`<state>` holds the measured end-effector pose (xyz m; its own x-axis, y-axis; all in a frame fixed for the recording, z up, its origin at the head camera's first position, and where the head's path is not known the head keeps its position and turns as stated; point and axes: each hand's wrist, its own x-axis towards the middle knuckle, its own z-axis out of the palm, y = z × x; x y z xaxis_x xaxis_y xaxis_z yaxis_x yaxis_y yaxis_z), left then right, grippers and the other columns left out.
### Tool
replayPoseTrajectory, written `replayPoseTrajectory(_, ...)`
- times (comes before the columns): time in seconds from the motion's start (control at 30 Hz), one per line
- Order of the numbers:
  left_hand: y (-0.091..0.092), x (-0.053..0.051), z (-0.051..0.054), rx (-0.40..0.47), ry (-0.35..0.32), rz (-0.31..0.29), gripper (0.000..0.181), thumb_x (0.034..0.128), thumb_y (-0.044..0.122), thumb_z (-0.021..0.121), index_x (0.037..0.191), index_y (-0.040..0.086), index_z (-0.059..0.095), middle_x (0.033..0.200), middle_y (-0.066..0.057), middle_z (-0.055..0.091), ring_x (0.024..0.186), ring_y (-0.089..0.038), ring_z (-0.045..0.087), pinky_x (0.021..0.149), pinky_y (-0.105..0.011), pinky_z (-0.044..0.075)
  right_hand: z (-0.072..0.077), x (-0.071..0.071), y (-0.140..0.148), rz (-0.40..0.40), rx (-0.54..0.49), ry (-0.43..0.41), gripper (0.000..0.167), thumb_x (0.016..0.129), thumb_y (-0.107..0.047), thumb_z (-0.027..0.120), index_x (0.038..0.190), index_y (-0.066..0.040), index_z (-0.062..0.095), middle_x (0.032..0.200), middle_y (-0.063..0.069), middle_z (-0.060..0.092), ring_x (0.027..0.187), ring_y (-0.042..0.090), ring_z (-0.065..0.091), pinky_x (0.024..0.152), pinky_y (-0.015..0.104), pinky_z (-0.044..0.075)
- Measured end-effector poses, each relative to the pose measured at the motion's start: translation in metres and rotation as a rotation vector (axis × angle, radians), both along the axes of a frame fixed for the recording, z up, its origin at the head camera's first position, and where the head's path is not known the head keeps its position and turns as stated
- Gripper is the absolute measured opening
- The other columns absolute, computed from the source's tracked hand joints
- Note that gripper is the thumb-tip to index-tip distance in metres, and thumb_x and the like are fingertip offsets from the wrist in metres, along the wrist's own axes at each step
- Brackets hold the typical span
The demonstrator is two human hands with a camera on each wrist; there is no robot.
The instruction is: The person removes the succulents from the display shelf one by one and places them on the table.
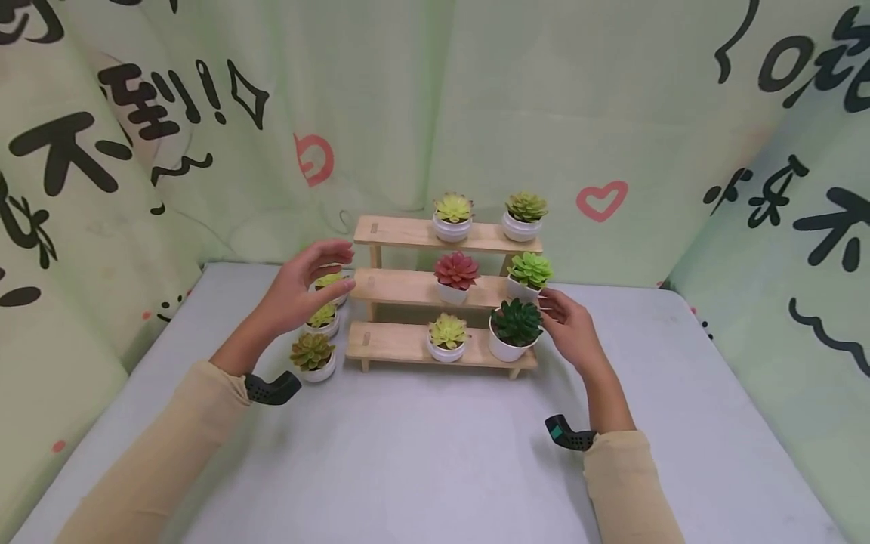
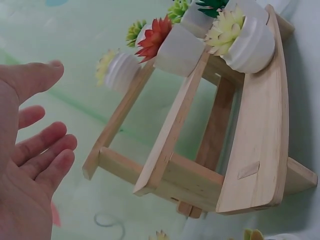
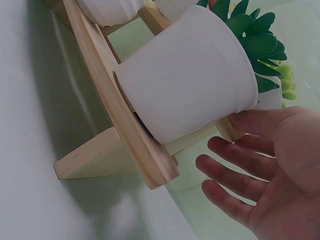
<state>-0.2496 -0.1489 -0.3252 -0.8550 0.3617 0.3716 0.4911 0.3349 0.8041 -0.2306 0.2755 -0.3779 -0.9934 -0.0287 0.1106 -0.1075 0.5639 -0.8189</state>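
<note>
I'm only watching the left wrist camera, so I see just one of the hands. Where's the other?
Observer: The right hand is by the right end of the wooden stand.
Visitor: What's close to it?
Observer: The right wrist view shows a large white pot with a dark green plant near its thumb; I can't tell whether they touch.
Visitor: My picture's bottom edge cuts something off. What's there?
Observer: Three potted plants, lined up on the table to the left of the stand.
</note>
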Motion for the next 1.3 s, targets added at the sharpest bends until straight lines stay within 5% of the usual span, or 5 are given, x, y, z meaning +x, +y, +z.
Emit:
replayPoseTrajectory(0.33,0.005,-0.004,0.0,0.032,0.023,-0.02,0.052,0.0924,0.01,0.064,0.139,0.001,0.043,0.131,-0.014,0.054,0.125,-0.026,0.051,0.109,-0.044,0.042,-0.01,0.003,0.0,-0.018,0.012,-0.03,0.049,0.101,-0.015,0.05,0.145,0.001,0.037,0.138,0.027,0.052,0.126,0.039,0.053,0.104,0.051,0.046)
replayPoseTrajectory(0.83,0.016,-0.016,0.004,0.051,0.032,-0.011,0.057,0.092,0.013,0.066,0.141,0.002,0.04,0.132,-0.017,0.054,0.126,-0.026,0.051,0.11,-0.042,0.043,-0.002,0.001,0.001,-0.009,0.023,-0.014,0.05,0.101,-0.014,0.05,0.146,0.002,0.036,0.14,0.028,0.049,0.128,0.04,0.051,0.106,0.051,0.044)
replayPoseTrajectory(1.3,0.028,-0.03,0.013,0.115,-0.009,-0.07,0.056,0.0918,0.013,0.066,0.142,0.007,0.041,0.137,-0.018,0.05,0.129,-0.027,0.048,0.112,-0.044,0.04,-0.004,-0.003,0.0,-0.023,0.03,-0.032,0.05,0.101,-0.015,0.05,0.146,0.0,0.036,0.14,0.026,0.049,0.128,0.039,0.052,0.105,0.05,0.045)
